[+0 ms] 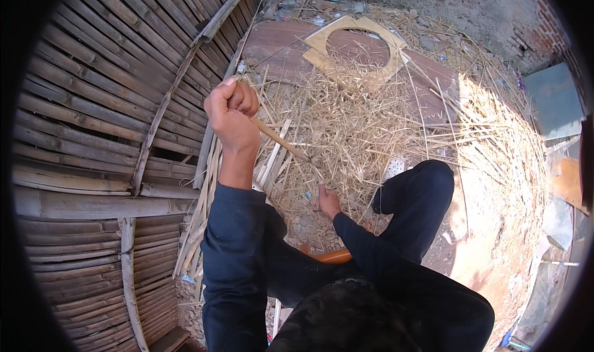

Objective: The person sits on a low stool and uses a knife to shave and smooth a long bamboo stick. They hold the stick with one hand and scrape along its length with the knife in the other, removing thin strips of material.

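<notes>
My left hand (235,111) is raised beside the bamboo wall, closed in a fist around a thin bamboo strip (278,140). The strip slants down to the right, toward my right hand (328,202), which is low in front of my body. The right hand's fingers are curled closed with the thumb uppermost. A small dark shape lies where the strip's lower end meets the space above the right thumb; whether it is a blade cannot be made out. What the right hand grips is mostly hidden. Beneath both hands spreads a heap of bamboo shavings (352,117).
A slatted bamboo wall (93,104) rises close on the left, with long split bamboo strips (204,228) along its foot. Ahead lies a board with a round hole (315,46) on a reddish-brown panel (272,39). A brick wall (538,39) stands at the far right.
</notes>
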